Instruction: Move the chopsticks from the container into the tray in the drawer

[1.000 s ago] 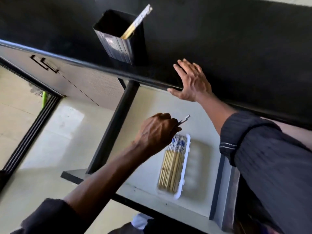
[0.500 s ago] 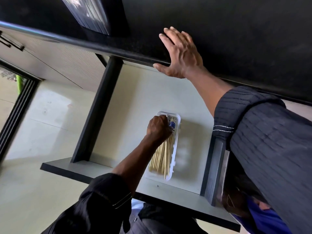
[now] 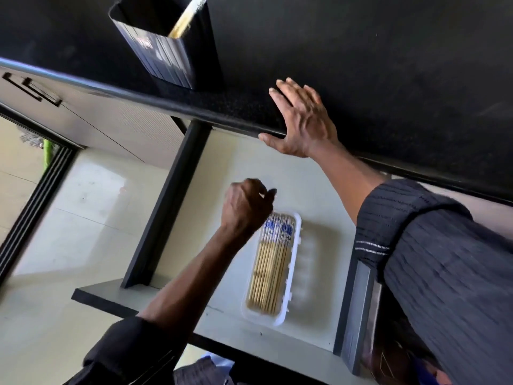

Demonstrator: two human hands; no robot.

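Observation:
A black square container stands on the dark countertop with a pale chopstick leaning inside it. Below, the open drawer holds a white tray filled with several bamboo chopsticks that have blue-patterned tops. My left hand hovers just above the tray's far end, fingers curled in, nothing visible in it. My right hand lies flat on the counter's front edge, fingers spread, thumb hooked under the lip.
The drawer's black left wall and dark front panel border the tray area. Cabinet handles show at the upper left. Pale floor tiles lie below on the left.
My left hand lowered a chopstick into the tray, then lifted away from it with nothing showing in its fingers. The right hand stayed on the counter edge.

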